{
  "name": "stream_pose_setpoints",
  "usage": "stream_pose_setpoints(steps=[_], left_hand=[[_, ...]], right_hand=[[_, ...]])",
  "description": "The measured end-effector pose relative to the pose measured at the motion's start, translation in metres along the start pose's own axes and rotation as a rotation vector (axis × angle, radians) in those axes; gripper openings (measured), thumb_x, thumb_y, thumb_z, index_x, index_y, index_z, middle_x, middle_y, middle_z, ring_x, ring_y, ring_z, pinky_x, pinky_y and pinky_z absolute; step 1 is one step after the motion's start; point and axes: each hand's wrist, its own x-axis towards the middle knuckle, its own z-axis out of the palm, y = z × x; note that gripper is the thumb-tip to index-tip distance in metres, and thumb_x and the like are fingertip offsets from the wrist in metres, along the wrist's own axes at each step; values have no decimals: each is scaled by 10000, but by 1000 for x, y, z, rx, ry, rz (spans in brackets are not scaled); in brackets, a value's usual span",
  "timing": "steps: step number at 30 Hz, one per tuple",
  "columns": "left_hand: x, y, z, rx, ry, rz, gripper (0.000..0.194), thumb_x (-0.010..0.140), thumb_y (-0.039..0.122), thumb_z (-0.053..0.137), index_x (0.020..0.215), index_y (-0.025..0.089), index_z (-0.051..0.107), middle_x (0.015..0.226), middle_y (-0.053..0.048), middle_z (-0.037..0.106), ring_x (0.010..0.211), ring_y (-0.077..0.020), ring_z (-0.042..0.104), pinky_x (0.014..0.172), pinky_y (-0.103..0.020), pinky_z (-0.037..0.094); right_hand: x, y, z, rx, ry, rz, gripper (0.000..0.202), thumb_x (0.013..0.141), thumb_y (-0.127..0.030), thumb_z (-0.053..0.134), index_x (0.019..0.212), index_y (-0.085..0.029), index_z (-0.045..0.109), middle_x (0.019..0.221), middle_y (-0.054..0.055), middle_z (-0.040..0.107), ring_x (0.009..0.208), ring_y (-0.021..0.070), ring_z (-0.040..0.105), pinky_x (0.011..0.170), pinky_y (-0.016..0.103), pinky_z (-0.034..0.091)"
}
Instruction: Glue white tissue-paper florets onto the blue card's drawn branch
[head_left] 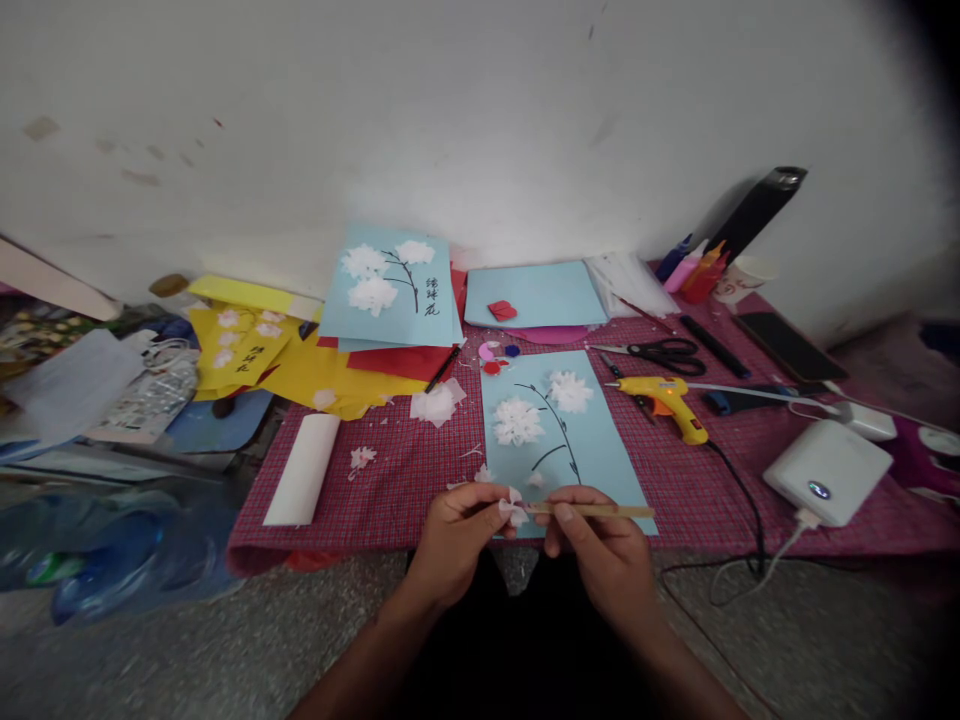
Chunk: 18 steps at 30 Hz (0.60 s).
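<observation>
Between the thumb and fingers of my left hand [465,530] is a small white paper flower [514,508]. My right hand [596,535] pinches a thin wooden stick [611,511], held level, its left end meeting the flower. Both hands are over the lower edge of a light blue sheet [600,440]. That sheet bears a drawn black branch [559,415] and two ruffled white paper blossoms, one at left [517,421] and one at upper right [570,391]. Small white paper pieces lie just beyond my fingers.
A yellow hot glue gun [675,400] and black scissors [660,353] lie to the right, near a white power bank [827,470]. A finished blue card [397,270] rests at the back left. A white paper roll [304,470] and paper scraps [437,402] are on the left.
</observation>
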Motion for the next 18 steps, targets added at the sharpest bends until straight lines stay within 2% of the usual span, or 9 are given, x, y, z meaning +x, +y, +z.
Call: stream_pose_setpoints(steps=[2, 8, 14, 16, 18], left_hand=[[-1, 2, 1, -21, -18, -12, 304, 686, 378, 909, 860, 149, 814, 777, -50, 770, 649, -111, 658, 650, -222, 531], [-4, -1, -1, -41, -51, -31, 316, 705, 383, 902, 910, 159, 814, 804, -52, 779, 694, -127, 678, 662, -228, 550], [-5, -6, -6, 106, -127, 28, 259, 837, 374, 802, 987, 162, 798, 798, -39, 764, 703, -127, 676, 681, -233, 545], [-5, -7, -8, 138, -136, 39, 250, 862, 373, 776, 991, 160, 792, 767, -34, 754, 689, -127, 673, 665, -227, 536], [-4, -6, -8, 143, -129, 34, 256, 866, 376, 766, 992, 154, 786, 737, -32, 745, 662, -127, 665, 643, -226, 530]], right_hand=[[-1, -2, 1, -46, -10, -47, 168, 951, -354, 678, 975, -197, 732, 643, 1, 686, 543, 134, 650, 556, 254, 520], [-2, -3, 2, -100, 9, -158, 124, 938, -299, 682, 909, -213, 766, 870, 35, 721, 532, 121, 667, 530, 262, 553], [-1, -5, 2, -126, -19, -148, 212, 957, -285, 658, 779, -210, 744, 695, 12, 678, 547, 129, 644, 522, 240, 523], [-2, -5, 0, -77, -38, -152, 122, 956, -282, 657, 918, -228, 760, 707, 9, 694, 542, 134, 636, 518, 250, 522], [-3, -6, -4, -50, -87, -179, 130, 942, -272, 672, 1039, -243, 752, 708, 4, 690, 557, 143, 632, 530, 264, 525]])
